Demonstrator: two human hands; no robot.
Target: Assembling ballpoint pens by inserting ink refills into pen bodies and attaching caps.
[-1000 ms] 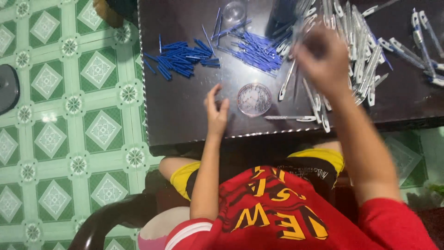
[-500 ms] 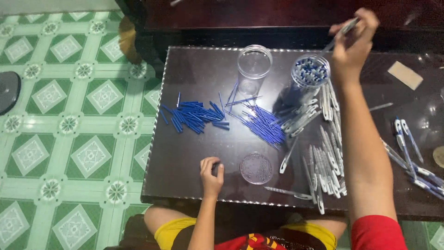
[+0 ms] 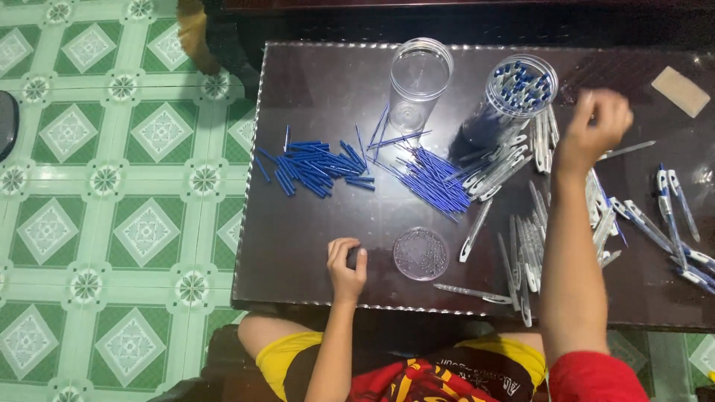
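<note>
Green and white patterned tiles (image 3: 112, 223) covered the floor to the left of a dark, glossy bench (image 3: 313, 223) with a beaded edge. On its far half stood two clear plastic cylinders: an empty jar (image 3: 419, 82), and beside it a jar of assembled pens (image 3: 520, 85) packed upright, their blue and white ends showing. Pale, slim pen barrels (image 3: 521, 246) lay scattered in a loose drift across the right half, with a few finished white-and-blue pens (image 3: 674, 216) near the right edge. Thin blue refills (image 3: 436, 182) formed a fanned heap at mid-bench, and shorter blue pen parts (image 3: 316, 165) made a second heap to its left. A small, round, clear dish (image 3: 421, 254) of tiny parts sat near the front edge. The right hand (image 3: 593, 134) hovered blurred above the barrels, just beside the full jar, fingers curled loosely; whether it gripped anything could not be told. The left hand (image 3: 347, 264) rested on the bench just left of the dish, fingers bent inward around a small dark piece too small to identify.
</note>
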